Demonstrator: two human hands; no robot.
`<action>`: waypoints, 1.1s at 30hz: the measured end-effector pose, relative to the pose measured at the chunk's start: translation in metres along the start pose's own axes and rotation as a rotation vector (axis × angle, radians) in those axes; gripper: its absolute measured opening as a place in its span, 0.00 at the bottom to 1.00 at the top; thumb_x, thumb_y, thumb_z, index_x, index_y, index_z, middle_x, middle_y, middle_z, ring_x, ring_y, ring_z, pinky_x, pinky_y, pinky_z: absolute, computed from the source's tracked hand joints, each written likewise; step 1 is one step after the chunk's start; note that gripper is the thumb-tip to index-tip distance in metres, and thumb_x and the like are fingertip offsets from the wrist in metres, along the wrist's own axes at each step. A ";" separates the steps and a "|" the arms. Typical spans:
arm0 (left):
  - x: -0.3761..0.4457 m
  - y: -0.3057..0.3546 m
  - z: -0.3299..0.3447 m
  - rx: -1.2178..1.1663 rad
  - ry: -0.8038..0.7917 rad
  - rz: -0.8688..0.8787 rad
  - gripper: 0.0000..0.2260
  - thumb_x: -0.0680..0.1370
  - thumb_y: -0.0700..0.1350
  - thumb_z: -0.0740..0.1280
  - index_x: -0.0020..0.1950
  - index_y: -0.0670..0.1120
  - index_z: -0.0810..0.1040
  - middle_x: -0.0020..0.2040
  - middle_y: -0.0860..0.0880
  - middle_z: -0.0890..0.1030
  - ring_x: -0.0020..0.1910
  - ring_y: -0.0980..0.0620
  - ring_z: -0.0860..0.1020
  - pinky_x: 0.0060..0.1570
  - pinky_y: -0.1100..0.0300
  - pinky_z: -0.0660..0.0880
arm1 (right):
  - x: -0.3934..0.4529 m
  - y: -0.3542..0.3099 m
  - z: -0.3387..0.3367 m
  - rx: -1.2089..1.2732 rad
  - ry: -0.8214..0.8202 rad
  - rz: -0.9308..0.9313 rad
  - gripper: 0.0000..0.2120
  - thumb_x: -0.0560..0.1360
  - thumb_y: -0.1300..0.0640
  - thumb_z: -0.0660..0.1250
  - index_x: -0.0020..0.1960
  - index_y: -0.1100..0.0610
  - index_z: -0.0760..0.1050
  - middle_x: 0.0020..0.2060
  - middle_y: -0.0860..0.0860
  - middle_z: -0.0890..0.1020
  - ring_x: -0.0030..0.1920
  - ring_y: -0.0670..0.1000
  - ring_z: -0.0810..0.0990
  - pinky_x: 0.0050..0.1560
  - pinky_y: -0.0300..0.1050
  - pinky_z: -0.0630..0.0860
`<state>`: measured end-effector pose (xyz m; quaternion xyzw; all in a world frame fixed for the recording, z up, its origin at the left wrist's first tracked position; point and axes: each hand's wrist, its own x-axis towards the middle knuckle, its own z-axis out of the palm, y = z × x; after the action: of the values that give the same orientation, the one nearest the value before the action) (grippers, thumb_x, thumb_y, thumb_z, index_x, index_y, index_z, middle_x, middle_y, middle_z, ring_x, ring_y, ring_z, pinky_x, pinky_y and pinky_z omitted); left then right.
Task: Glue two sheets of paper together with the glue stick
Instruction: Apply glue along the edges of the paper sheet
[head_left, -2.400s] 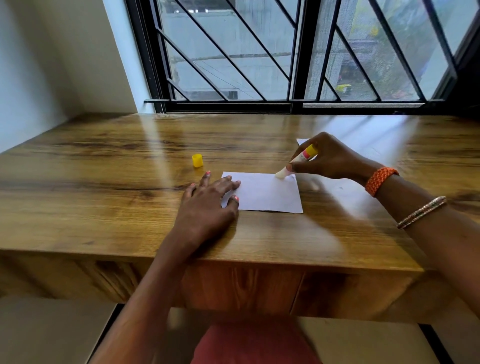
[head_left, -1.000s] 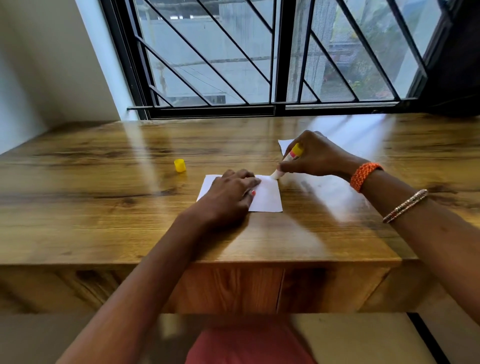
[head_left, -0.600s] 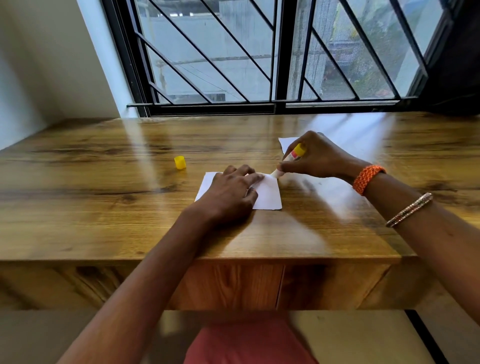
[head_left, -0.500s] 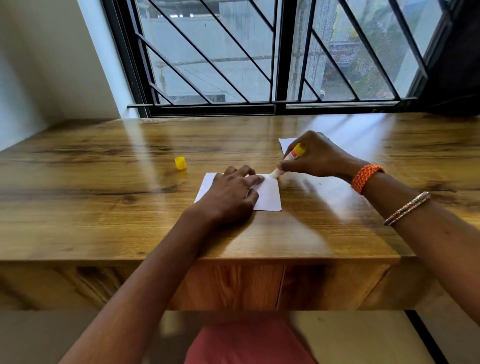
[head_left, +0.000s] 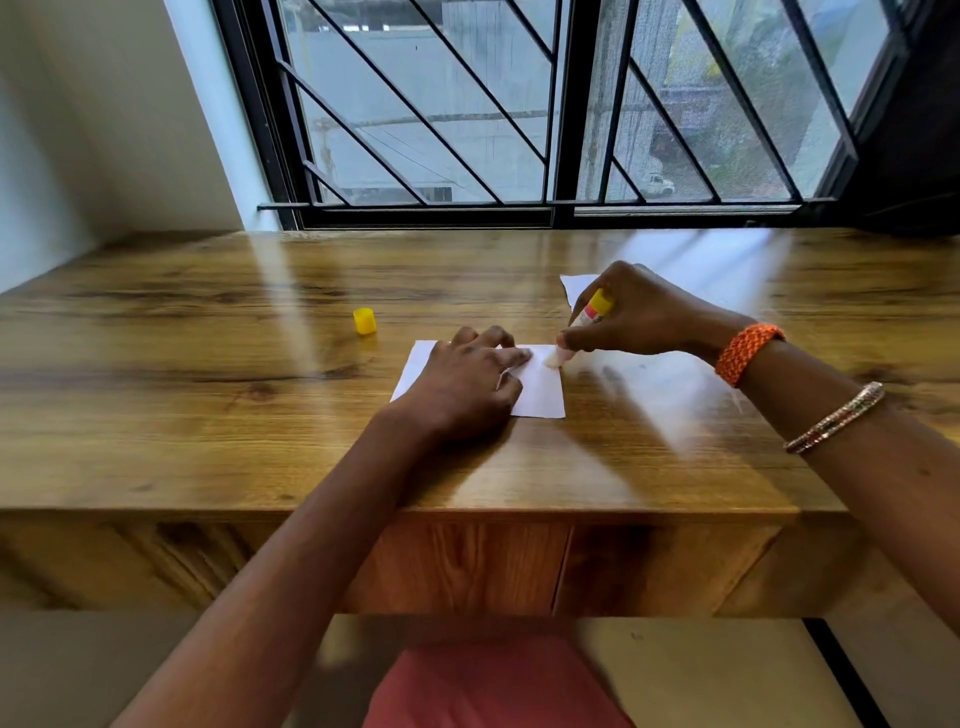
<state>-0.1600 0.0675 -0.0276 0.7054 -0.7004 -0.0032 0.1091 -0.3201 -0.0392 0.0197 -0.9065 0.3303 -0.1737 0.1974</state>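
- head view: the left hand (head_left: 462, 387) lies flat on the near sheet of paper (head_left: 540, 387), fingers spread and fairly straight, pressing it to the wooden table (head_left: 208, 415); its fingertips point toward the sheet's far right corner.
- head view: the right hand (head_left: 631, 317) grips the glue stick (head_left: 584, 322), fingers curled round the barrel. the stick's long axis tilts, yellow end up and away, white tip down and toward the left hand, touching the sheet at its far right corner, just beside the left fingertips.
- head view: the relation that matters, as i judge it: most of the sheet not under the left hand lies toward the person from the tip, along the right edge, so the stroke likely runs that way; the pinning hand covers much of the rest.
- head view: the second sheet (head_left: 576, 286) lies behind the right hand, mostly hidden, nearer that hand than the left.
- head view: the yellow cap (head_left: 364, 320) stands left of the sheet, apart from it, nearer the left hand.
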 end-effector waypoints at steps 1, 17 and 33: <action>0.000 0.000 0.000 0.000 -0.001 0.000 0.20 0.79 0.47 0.55 0.72 0.52 0.66 0.70 0.51 0.67 0.68 0.47 0.63 0.64 0.51 0.62 | -0.002 -0.002 0.000 0.017 -0.020 -0.003 0.07 0.67 0.53 0.75 0.37 0.56 0.82 0.28 0.47 0.81 0.24 0.39 0.75 0.24 0.28 0.67; 0.000 -0.004 0.001 -0.036 0.007 0.001 0.20 0.79 0.46 0.56 0.72 0.53 0.66 0.70 0.52 0.67 0.67 0.47 0.64 0.66 0.52 0.61 | -0.032 -0.018 -0.006 0.162 -0.276 -0.011 0.05 0.71 0.58 0.73 0.37 0.59 0.82 0.29 0.48 0.82 0.28 0.42 0.76 0.28 0.29 0.68; -0.022 0.008 -0.016 0.284 0.071 -0.112 0.15 0.76 0.40 0.59 0.61 0.47 0.74 0.60 0.46 0.76 0.60 0.45 0.74 0.57 0.54 0.65 | -0.018 0.003 0.005 0.498 0.198 0.071 0.09 0.71 0.60 0.73 0.49 0.63 0.80 0.40 0.57 0.82 0.38 0.51 0.81 0.51 0.53 0.81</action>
<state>-0.1661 0.0919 -0.0138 0.7512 -0.6492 0.1147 0.0327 -0.3324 -0.0279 0.0105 -0.7964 0.3267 -0.3303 0.3873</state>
